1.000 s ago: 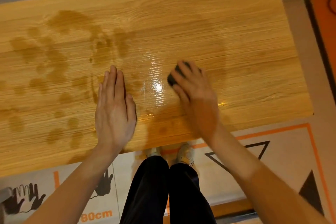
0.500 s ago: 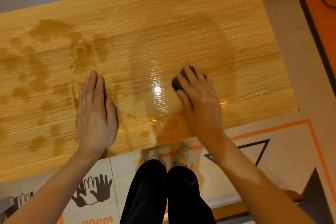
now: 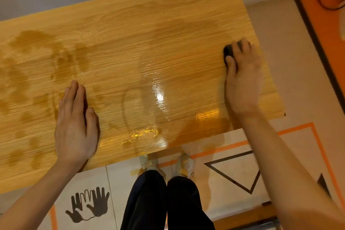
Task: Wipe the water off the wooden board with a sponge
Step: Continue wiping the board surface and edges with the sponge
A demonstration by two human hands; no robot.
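here the right hand (image 3: 242, 80) curls over a small dark sponge (image 3: 228, 50) at three o'clock on the wet light wooden board (image 3: 149, 43), while the left hand (image 3: 76, 123) lies flat, fingers together, at eight o'clock.

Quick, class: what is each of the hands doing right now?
Left hand: open, flat on the wooden board.
Right hand: holding the dark sponge, pressing it to the board.

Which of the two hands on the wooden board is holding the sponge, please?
The right hand, near the board's right end, grips the dark sponge; the left hand lies flat and empty.
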